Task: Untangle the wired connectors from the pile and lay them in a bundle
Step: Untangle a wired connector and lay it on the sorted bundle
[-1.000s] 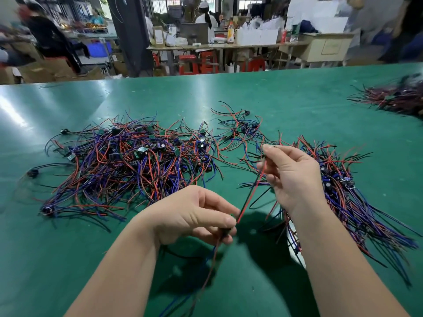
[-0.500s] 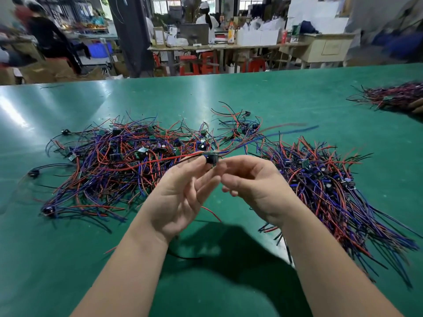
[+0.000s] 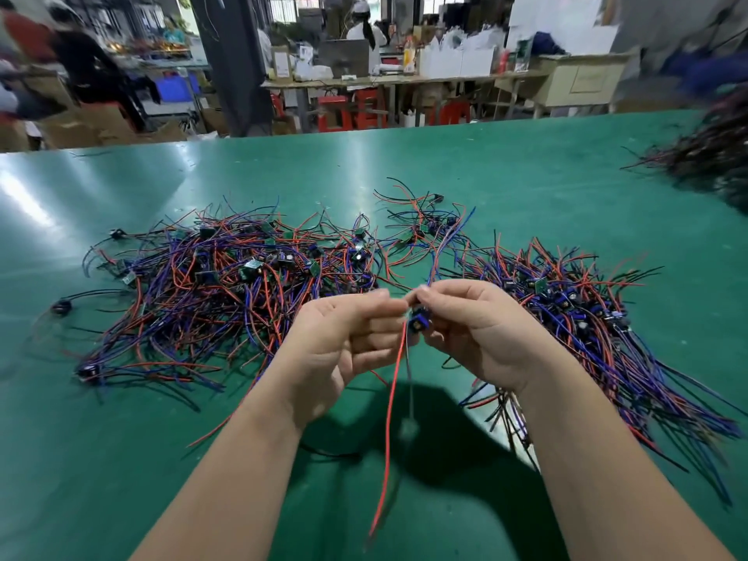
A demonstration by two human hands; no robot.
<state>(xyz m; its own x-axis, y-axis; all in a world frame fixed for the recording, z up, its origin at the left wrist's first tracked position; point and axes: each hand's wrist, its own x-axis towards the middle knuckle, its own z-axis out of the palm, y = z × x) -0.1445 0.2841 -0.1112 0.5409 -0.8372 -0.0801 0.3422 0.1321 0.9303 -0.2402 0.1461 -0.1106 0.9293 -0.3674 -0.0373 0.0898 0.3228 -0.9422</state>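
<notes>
A tangled pile of red, blue and black wired connectors (image 3: pixel 226 293) spreads over the left and middle of the green table (image 3: pixel 526 172). A straighter bundle of the same connectors (image 3: pixel 607 342) lies to the right, wires fanning toward me. My right hand (image 3: pixel 477 338) pinches one small blue connector (image 3: pixel 417 322) above the table, between the two heaps. Its red wire (image 3: pixel 390 419) hangs down toward me; blue wires rise from it. My left hand (image 3: pixel 344 350) sits fingertip to fingertip with the right, fingers curled, pinching the wire at the connector.
Another dark heap of wires (image 3: pixel 712 155) lies blurred at the far right of the table. Loose connectors (image 3: pixel 62 306) lie apart at the pile's left edge. Beyond the table's far edge stand work benches, red stools and people.
The connector has passed from the left fingers into the right hand and turned over. Its red wire now hangs down toward me instead of trailing over the pile. Both hands shifted slightly right.
</notes>
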